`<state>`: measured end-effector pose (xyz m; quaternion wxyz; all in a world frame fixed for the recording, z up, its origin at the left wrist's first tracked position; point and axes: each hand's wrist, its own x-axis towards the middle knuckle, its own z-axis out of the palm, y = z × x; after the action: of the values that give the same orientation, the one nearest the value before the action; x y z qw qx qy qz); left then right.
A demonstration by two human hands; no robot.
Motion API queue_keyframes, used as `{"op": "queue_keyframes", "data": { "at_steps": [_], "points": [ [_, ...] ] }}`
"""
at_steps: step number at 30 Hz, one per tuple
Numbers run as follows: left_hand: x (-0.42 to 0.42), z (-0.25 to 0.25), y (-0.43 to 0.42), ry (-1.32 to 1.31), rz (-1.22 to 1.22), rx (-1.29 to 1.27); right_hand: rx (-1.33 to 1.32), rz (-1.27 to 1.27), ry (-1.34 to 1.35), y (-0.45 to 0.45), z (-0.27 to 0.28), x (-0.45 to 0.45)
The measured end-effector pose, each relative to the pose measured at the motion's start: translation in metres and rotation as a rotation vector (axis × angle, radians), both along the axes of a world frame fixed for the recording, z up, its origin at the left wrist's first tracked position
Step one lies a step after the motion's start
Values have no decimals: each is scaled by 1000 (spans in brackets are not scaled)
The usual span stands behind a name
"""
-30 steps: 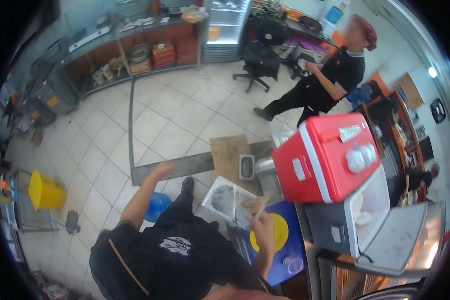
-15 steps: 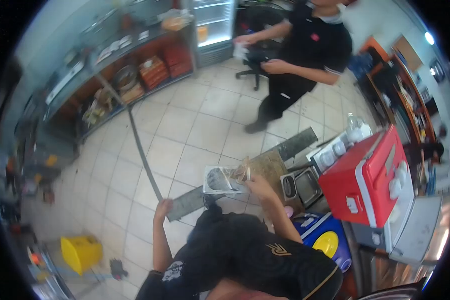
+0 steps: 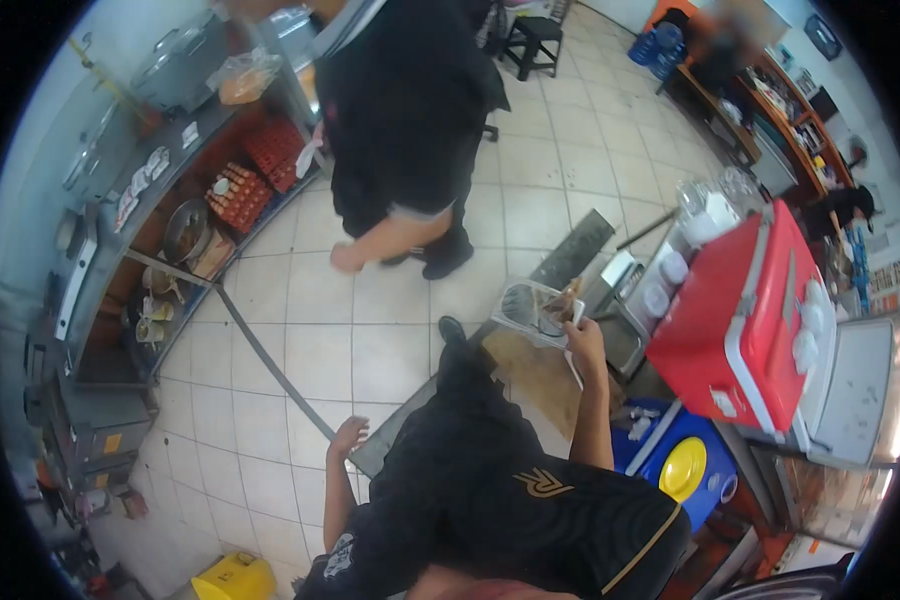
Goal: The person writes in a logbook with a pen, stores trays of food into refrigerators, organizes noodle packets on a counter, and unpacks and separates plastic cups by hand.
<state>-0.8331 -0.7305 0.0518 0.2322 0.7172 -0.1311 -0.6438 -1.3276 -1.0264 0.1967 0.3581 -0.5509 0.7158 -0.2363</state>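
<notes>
Nearest, black clothing [image 3: 450, 500] is seen, and at the lower left a yellow bucket [image 3: 235, 578] is cut off by the dark border. To the right, a yellow plate [image 3: 683, 468] is borne by a blue surface [image 3: 710, 490]. The left hand [image 3: 350, 437] is held out above the tiled floor [image 3: 320, 365], with nothing in it and its grip apart. By the right hand [image 3: 586, 345], a clear tray [image 3: 532, 308] is held at its near right corner, the grip clamped on the rim. Brown contents [image 3: 560, 303] are seen at the tray's right side; what they are cannot be told. Below the tray lies a brown board [image 3: 540, 380]. To the right, a red cooler [image 3: 735, 335] is set beside white-lidded tubs [image 3: 673, 268]. Beyond, another person [image 3: 400, 120] in black is seen, with one arm lowered. At the left, egg trays [image 3: 240, 197] and a metal bowl [image 3: 187, 232] are kept on a lower shelf [image 3: 120, 310]. Farther off, a black stool [image 3: 535, 35] is placed on the floor, and blue bottles [image 3: 657, 48] are seen at the upper right.
</notes>
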Motion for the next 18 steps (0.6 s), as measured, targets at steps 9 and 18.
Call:
{"op": "queue_keyframes", "data": {
  "at_steps": [9,18],
  "points": [
    [-61,143,-338,261,-214,-530,117,340,-44,-209,33,114],
    [46,148,-447,296,432,-461,77,930,-72,-361,43,327]
  ]
}}
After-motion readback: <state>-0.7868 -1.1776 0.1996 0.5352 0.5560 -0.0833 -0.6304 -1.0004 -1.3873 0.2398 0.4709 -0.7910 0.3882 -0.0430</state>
